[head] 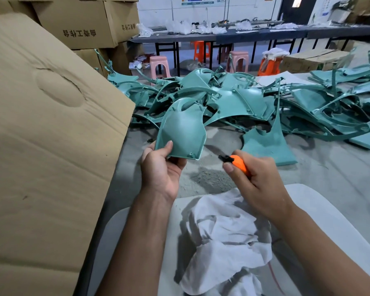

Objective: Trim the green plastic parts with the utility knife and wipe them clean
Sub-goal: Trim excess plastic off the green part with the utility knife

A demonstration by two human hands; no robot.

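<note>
On a dusty grey floor (212,178) strewn with green parts (233,99) mid-frame, the left hand (160,167) pinches a green panel (182,131) while the right hand (259,178) grips an orange utility knife (238,163), benches (244,35) lining the top.

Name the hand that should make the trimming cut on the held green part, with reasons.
Right. The right hand already grips the utility knife, tip towards the green part, which the left hand holds up.

Held green plastic panel (181,133) sits centre; tan cardboard box (47,146) left; heap of green plastic parts (254,101) far; crumpled white cloth (224,238) near.
</note>
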